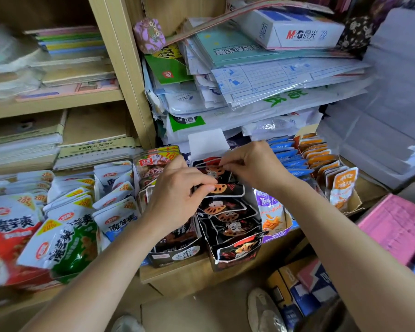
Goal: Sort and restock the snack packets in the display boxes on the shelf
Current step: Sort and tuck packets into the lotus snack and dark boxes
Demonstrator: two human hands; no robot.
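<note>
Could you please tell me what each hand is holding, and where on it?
The left hand pinches a black snack packet by its left edge; the right hand pinches the packet behind it by its top edge.

Pale wooden shelving unit (120, 68), stacked paper and notebooks (273, 75), brownish floor (201, 315) below, soft even light

Left hand (175, 200) hides much of a dark display box (177, 256) — far-left paper stacks (7, 56) blurred.
</note>
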